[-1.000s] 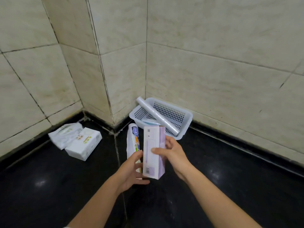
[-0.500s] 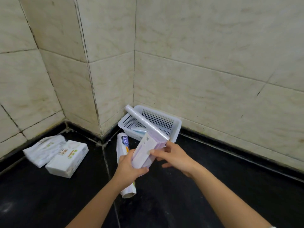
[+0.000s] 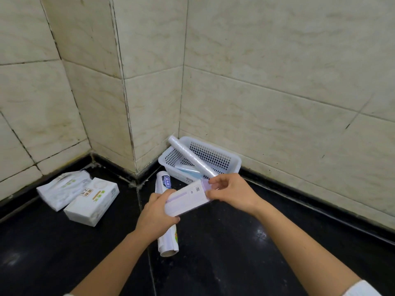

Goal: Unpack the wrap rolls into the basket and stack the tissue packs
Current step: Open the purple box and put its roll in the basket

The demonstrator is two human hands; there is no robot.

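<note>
A long white and lilac wrap box [image 3: 186, 198] lies tilted across both hands above the black floor. My left hand [image 3: 157, 216] grips its lower end. My right hand [image 3: 232, 194] pinches the upper end flap. Under the box a labelled wrap roll [image 3: 166, 238] lies on the floor. The white perforated basket [image 3: 234, 162] stands in the wall corner, with a clear wrap roll [image 3: 192, 158] leaning across it and a bluish pack inside. Two white tissue packs [image 3: 93, 201] lie side by side on the floor at the left.
Cream tiled walls [image 3: 267, 82] close the corner behind the basket, and a jutting wall edge [image 3: 128, 124] separates the tissue packs from it. The glossy black floor [image 3: 224, 253] stretches right and toward me.
The box has gone from upright to tilted nearly flat between my hands. My right hand has shifted to its upper end. The view has swung left and down a little.
</note>
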